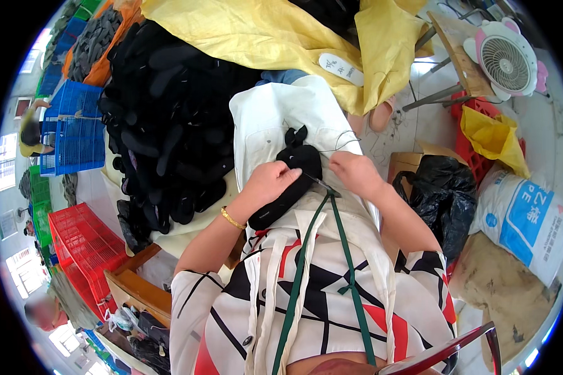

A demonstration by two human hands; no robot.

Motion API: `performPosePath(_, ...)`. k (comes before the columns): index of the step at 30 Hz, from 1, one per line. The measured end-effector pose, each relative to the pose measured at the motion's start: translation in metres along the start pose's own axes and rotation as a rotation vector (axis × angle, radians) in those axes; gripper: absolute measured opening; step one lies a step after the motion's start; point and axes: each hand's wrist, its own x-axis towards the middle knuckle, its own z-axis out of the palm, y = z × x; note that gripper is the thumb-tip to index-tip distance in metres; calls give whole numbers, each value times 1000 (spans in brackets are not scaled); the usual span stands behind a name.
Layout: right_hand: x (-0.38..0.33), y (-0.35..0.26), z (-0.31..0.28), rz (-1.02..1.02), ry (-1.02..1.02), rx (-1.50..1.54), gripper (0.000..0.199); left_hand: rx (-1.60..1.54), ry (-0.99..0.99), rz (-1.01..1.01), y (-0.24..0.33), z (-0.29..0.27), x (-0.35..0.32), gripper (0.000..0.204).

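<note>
Presumably soft, best gripped mid-edge, the slipper [289, 199] is pinched by the left hand [270, 182]; the right hand [356, 174], fingers curled, cannot be read.

Smudged white lap cloth [254, 119], creased in places, with soft black fabric [305, 164] directly on its middle.

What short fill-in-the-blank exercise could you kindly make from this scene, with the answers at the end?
The left hand touches a fabric item whose colour is ____.
The gold bracelet is on the person's ____ wrist.
The knotted cord at the person's chest is coloured ____.
Between left and right, the fan is on the picture's ____ side.

Missing words: black; left; green; right.
</note>
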Motion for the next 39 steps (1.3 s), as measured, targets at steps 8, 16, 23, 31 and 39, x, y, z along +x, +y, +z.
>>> performPosePath(8, -4, 29, -28, 454, 191, 965, 19, 86, 73, 222, 19, -3, -18, 22)
performPosePath(16, 20, -36, -7, 324, 21, 651, 38, -34, 241, 423, 20, -8, -39, 12)
performPosePath(23, 20, -57, 5, 228, 111, 520, 36, -938, 204, 22, 9, 5, -34, 29)
performPosePath(31, 29, -43, 16, 376, -7, 816, 32, -960, 199, 122, -12, 6, -27, 24)
performPosePath(39, 41, -34, 25, 389, -63, 761, 34, -1102, 222, -14, -7, 3, -23, 20)
